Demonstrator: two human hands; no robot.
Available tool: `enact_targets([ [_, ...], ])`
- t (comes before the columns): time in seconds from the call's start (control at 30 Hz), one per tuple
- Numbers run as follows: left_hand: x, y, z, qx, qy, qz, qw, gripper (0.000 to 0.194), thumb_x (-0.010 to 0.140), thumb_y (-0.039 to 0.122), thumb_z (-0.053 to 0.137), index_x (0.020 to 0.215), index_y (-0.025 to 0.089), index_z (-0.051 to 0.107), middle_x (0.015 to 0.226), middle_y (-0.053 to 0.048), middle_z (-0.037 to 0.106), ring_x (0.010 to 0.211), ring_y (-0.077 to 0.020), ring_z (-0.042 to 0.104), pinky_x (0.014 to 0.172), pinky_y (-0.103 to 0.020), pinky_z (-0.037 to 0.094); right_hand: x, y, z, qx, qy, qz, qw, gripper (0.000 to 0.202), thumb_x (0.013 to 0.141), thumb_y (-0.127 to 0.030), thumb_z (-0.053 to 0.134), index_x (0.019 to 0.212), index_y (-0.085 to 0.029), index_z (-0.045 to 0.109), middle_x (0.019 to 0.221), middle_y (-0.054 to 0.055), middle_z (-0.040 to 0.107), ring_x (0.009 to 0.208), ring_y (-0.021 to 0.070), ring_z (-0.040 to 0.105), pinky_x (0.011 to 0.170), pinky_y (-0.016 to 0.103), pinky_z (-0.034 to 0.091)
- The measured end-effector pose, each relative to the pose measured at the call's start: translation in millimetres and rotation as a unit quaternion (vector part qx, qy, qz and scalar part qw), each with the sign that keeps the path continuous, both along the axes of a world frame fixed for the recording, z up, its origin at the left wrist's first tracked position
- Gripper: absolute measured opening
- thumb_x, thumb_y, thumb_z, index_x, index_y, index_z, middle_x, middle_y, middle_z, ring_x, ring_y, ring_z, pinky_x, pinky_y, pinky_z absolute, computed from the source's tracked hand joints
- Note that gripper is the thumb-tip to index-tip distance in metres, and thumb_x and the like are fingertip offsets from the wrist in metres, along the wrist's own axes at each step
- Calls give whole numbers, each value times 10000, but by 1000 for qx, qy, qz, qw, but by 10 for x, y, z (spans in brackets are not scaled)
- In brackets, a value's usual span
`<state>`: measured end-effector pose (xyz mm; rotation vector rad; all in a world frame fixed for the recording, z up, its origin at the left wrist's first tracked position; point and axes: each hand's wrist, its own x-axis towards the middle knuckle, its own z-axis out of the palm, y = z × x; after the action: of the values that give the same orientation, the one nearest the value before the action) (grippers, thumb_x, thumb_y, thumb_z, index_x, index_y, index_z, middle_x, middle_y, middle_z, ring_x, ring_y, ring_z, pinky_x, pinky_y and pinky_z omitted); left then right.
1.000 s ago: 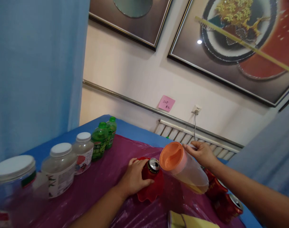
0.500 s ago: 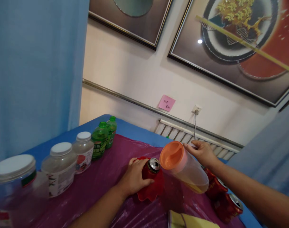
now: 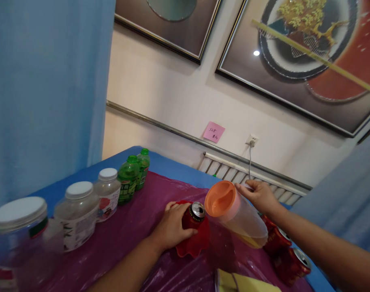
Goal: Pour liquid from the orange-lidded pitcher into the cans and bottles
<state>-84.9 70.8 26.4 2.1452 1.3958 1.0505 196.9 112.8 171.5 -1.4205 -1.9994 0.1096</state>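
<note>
My left hand (image 3: 172, 228) is wrapped round a dark red can (image 3: 193, 216) with a silver top, which stands upright on a red wavy-edged mat (image 3: 189, 245). To its right, my right hand (image 3: 257, 194) grips the handle of a clear pitcher (image 3: 245, 227) with an orange lid (image 3: 220, 199). The pitcher is tilted, its lid towards the can, and some yellowish liquid lies low in it. No stream of liquid can be made out between lid and can.
Clear jars with white lids (image 3: 79, 190) and green bottles (image 3: 128, 180) line the left side. Red cans (image 3: 292, 265) stand at the right, below my right forearm. A yellow cloth (image 3: 245, 282) lies at the front edge of the purple sheet (image 3: 118, 243). Behind is a radiator (image 3: 233, 173).
</note>
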Motion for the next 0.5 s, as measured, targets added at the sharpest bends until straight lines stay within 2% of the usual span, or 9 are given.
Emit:
enact_targets([
  [0.5,-5,-18,22,1,-5,-5,1000,716,609,368,870,1266,289,597,1264,-24,700,1201,-297,592,1129,-461,245,-32,-45,22,-5,3,3,1000,560,823,-612,583,563,-252,241,549,-68,206,504,94,219,474,270,158],
])
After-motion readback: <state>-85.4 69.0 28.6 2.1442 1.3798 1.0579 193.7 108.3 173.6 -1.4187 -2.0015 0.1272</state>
